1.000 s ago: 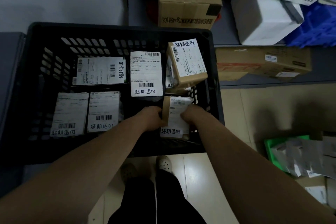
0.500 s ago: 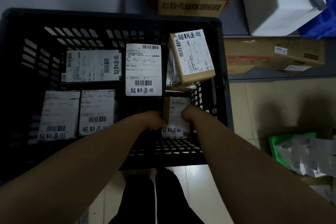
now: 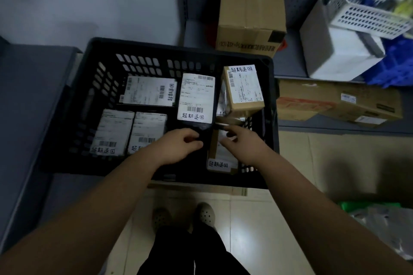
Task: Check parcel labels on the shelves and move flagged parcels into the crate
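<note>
**Flagged parcel in crate, near-right corner**

The small brown parcel lies inside the crate, its long axis running away from the person and its handwritten flag at the near end. The right hand is nearer, over the parcel's far end with fingers loose and holding nothing. The left hand is just left of it, fingers curled. Blur hides whether it pinches the black mailer.

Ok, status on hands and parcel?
Right hand open above small parcel. Left hand curled at black pouch edge, grip unclear. Parcel lies in crate, label up. Nothing blocking.
</note>
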`<state>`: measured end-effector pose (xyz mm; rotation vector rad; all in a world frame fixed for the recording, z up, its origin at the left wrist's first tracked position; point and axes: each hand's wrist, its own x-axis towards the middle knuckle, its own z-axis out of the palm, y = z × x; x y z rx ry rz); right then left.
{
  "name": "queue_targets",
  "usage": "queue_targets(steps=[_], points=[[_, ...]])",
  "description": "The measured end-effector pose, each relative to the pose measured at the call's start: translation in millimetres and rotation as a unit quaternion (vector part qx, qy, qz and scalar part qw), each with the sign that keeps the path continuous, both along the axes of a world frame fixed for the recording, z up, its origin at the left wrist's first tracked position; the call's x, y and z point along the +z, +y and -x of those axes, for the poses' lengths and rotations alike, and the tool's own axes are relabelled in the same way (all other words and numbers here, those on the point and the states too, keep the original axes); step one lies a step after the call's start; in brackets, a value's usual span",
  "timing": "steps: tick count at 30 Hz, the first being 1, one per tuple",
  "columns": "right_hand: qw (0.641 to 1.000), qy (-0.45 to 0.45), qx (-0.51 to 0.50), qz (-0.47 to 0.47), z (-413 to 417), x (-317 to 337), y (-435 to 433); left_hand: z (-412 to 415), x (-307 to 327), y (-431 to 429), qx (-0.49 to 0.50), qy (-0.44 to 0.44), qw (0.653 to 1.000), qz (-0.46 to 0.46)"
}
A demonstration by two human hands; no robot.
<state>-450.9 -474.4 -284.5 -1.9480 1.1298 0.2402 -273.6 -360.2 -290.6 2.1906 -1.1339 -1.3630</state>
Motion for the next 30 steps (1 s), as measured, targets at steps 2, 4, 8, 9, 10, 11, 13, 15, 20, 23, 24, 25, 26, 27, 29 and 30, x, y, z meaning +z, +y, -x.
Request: queue_targets(steps=[2, 4, 8, 9, 10, 11, 13, 15, 20, 23, 24, 25, 26, 27, 29, 30], points=[[0.997, -0.070, 0.023, 0.031, 6.6, 14.9, 12.6, 2.2, 13.8, 25.3, 0.075, -0.014, 0.993, 0.085], [0.991, -0.112, 0.046, 0.063, 7.9, 24.0, 25.2, 8.0, 24.9, 49.4, 0.114, -0.060, 0.977, 0.169], [0.978, -0.156, 0.078, 0.110, 1.5, 48.4, 56.1, 19.1, 47.4, 94.4, 0.102, -0.146, 0.951, 0.251], [0.974, -0.170, 0.086, 0.119, -1.6, 57.1, 64.2, 19.6, 56.0, 106.5, 0.109, -0.160, 0.945, 0.263], [0.969, -0.187, 0.096, 0.127, -5.4, 67.2, 72.3, 19.1, 66.9, 119.2, 0.119, -0.175, 0.938, 0.274], [0.964, -0.203, 0.106, 0.137, -9.6, 79.8, 80.9, 17.8, 79.6, 132.9, 0.129, -0.193, 0.929, 0.288], [0.949, -0.237, 0.131, 0.159, -19.2, 106.6, 99.9, 14.7, 108.0, 164.8, 0.147, -0.217, 0.913, 0.312], [0.933, -0.267, 0.161, 0.179, -28.7, 134.0, 126.3, 12.5, 135.3, 203.4, 0.168, -0.241, 0.899, 0.324], [0.891, -0.342, 0.243, 0.174, -40.8, 178.2, 232.0, 31.0, 181.9, 336.1, 0.237, -0.311, 0.860, 0.327], [0.862, -0.366, 0.305, 0.172, -44.5, 189.6, 315.5, 60.7, 195.0, 437.1, 0.297, -0.357, 0.830, 0.308], [0.852, -0.376, 0.326, 0.165, -45.7, 193.1, 345.3, 71.2, 197.1, 471.4, 0.318, -0.377, 0.814, 0.306], [0.840, -0.386, 0.347, 0.156, -47.4, 196.0, 376.1, 82.1, 199.7, 506.4, 0.336, -0.398, 0.800, 0.299], [0.828, -0.395, 0.370, 0.145, -49.3, 198.8, 406.0, 93.2, 201.9, 539.5, 0.354, -0.414, 0.790, 0.282], [0.816, -0.400, 0.395, 0.133, -51.8, 201.4, 435.9, 104.3, 204.1, 572.3, 0.372, -0.426, 0.782, 0.261], [0.793, -0.401, 0.447, 0.097, -56.8, 206.5, 494.2, 127.9, 209.0, 634.1, 0.414, -0.440, 0.764, 0.228], [0.781, -0.400, 0.474, 0.077, -59.8, 208.3, 522.9, 140.8, 210.6, 663.8, 0.437, -0.452, 0.746, 0.218]])
